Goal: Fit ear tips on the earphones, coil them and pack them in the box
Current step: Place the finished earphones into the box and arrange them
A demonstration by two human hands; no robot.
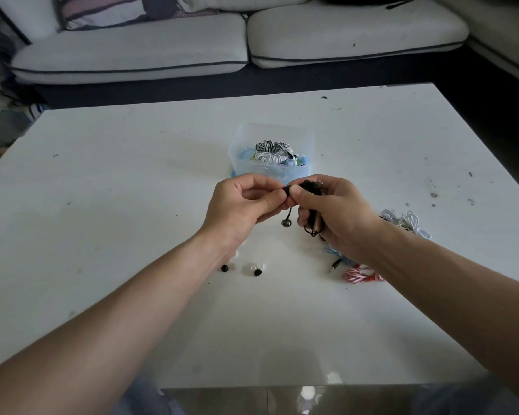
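My right hand point(336, 211) grips a bunched black earphone cable point(310, 187) above the table, and its thumb pins one earbud point(287, 191) at the top. My left hand point(243, 205) pinches at that same earbud from the left. A second earbud point(286, 223) dangles below on its cord between the hands. The clear plastic box point(243, 163) stands just behind the hands, holding several coiled earphones. Two black ear tips point(224, 268) point(257, 272) and a white ear tip point(253, 268) lie on the table below my left wrist.
Loose earphones lie right of my right arm: a white bundle point(408, 221), a red-and-white striped one point(360, 275), a light blue cable point(334, 253) and a black jack plug point(334, 265). The white table point(132, 190) reaches to a grey sofa point(162, 55) behind.
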